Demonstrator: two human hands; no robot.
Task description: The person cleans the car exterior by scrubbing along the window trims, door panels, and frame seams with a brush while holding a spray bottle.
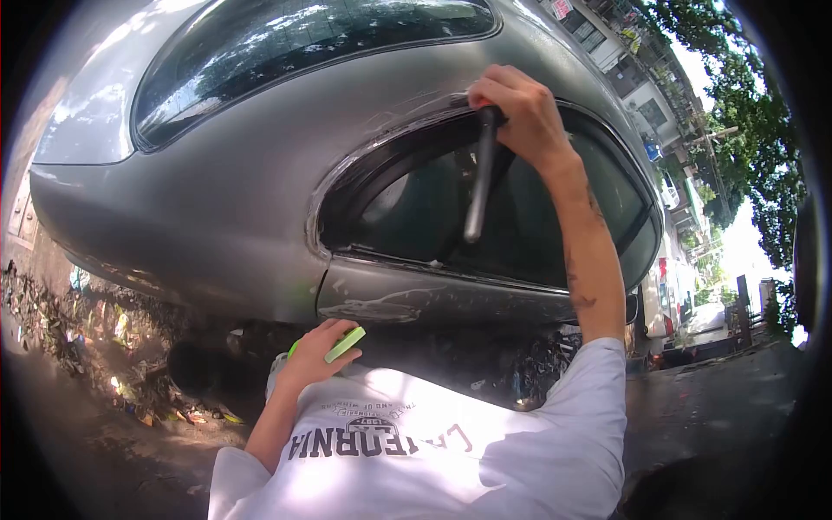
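Note:
My right hand is closed around the upper end of a black-handled tool. The handle hangs down across the side window, and fingers cover its working end, where a bit of orange shows. This hand is at the upper edge of the dark side window of a grey car. Low in front of my body, my left hand is closed on a bright green block that looks like a sponge. It is near the door panel, apart from it. Whitish smears mark the panel and the window trim.
The car's rear window is at the upper left. Leaves and litter lie on the ground at left. Pavement extends to the right, with parked vehicles, buildings and trees beyond.

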